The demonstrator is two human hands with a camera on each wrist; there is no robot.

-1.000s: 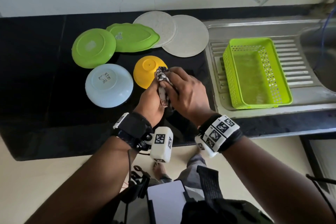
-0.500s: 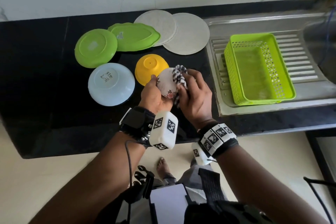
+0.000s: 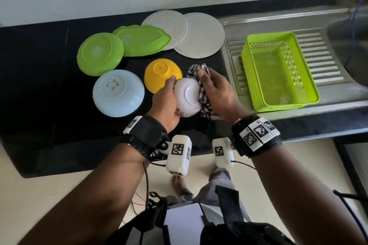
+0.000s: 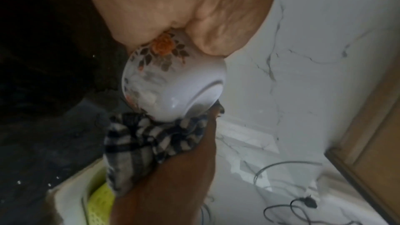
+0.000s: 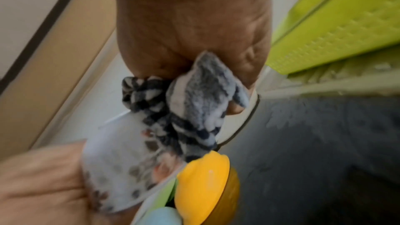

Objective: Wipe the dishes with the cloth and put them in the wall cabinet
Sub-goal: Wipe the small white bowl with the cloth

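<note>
Head view: white bowl (image 3: 187,98) with an orange-and-brown flower print on its side is held bottom-up above the black bench (image 3: 49,85), foot ring facing the camera. Left hand (image 3: 166,103) grips its rim, fingers curled around the edge. Right hand (image 3: 216,93) has the checked cloth (image 3: 201,89) bunched in its fingers and pressed on the bowl's right side; loose cloth hangs below the palm. Bowl looks glossy, no dirt visible.

On the bench, all upside down: yellow bowl (image 3: 162,75) just behind the left fingers, pale blue bowl (image 3: 118,92) to its left, round green plate (image 3: 99,53), green leaf-shaped dish (image 3: 142,41) overlapping it, two speckled grey plates (image 3: 201,38) overlapping at the back.

Green perforated basket (image 3: 278,69) sits on the steel drainboard (image 3: 328,69) right of the hands, nothing inside it.
</note>
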